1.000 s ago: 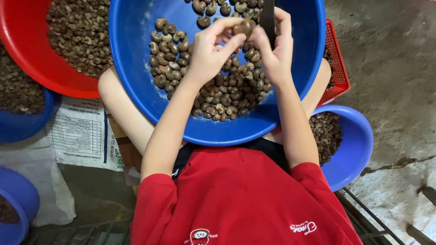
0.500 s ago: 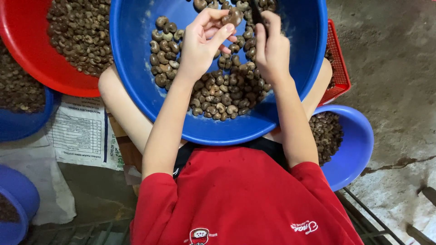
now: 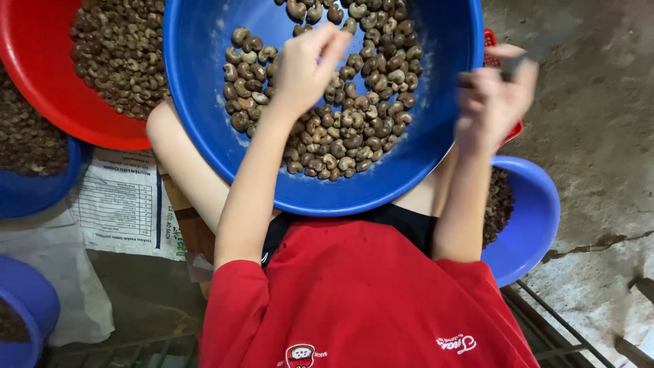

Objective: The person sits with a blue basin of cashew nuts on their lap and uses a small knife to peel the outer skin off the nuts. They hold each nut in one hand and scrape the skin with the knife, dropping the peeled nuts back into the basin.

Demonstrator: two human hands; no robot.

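A large blue basin (image 3: 204, 123) rests on my lap, holding several brown cashew nuts (image 3: 347, 129). My left hand (image 3: 306, 65) hovers over the nuts with its fingertips pinched together; whether a nut sits between them is hidden. My right hand (image 3: 494, 95) is blurred, out past the basin's right rim. It is closed on a thin dark blade-like tool (image 3: 541, 44) that points up and to the right.
A red basin (image 3: 48, 95) of nuts stands at the upper left. Blue bowls sit at the left (image 3: 41, 191), the lower left (image 3: 27, 300) and the right (image 3: 535, 218), which holds dark shells. A printed sack (image 3: 119, 204) lies on the floor, and cracked concrete (image 3: 599, 136) runs along the right.
My right hand has swung with the tool from over the nuts out past the basin's right rim. My left hand has stayed over the nuts, its fingers drawn together.
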